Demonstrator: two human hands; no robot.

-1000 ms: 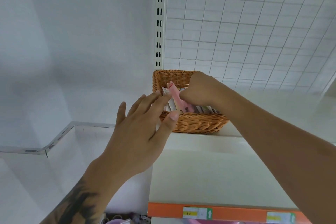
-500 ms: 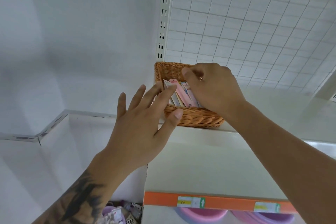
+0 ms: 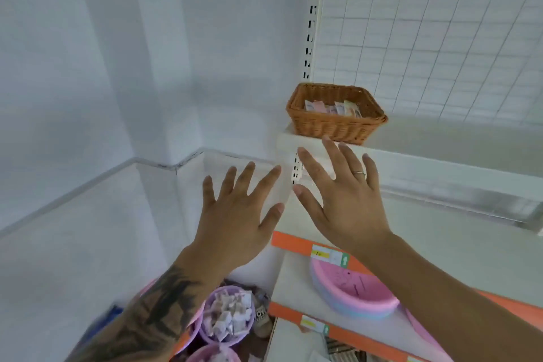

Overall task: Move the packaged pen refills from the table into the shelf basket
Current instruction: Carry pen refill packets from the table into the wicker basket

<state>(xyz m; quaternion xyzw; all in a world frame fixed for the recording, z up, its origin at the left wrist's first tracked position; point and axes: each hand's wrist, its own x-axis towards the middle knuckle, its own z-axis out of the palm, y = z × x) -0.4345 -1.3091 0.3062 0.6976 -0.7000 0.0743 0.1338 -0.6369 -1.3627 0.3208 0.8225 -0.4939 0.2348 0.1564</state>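
At centre frame, we have drawn both hands, left hand point(image 3: 235, 220) and right hand point(image 3: 346, 203), spread and empty, back from the basket point(image 3: 335, 126); the pen refills point(image 3: 332, 107) now lie inside.

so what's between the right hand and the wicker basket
Only the bare white shelf edge. In the head view the right hand hangs open below the wicker basket, not touching it.

Woven wicker basket point(image 3: 335, 123) on top shelf point(image 3: 440, 161), at its left end, before wire grid panel point(image 3: 426, 38). Packaged pen refills point(image 3: 332, 107) inside basket. Left hand point(image 3: 235, 223) and right hand point(image 3: 343, 200) side by side below basket, apart from it. Pink oval tray point(image 3: 352, 294) on lower shelf, under right hand.
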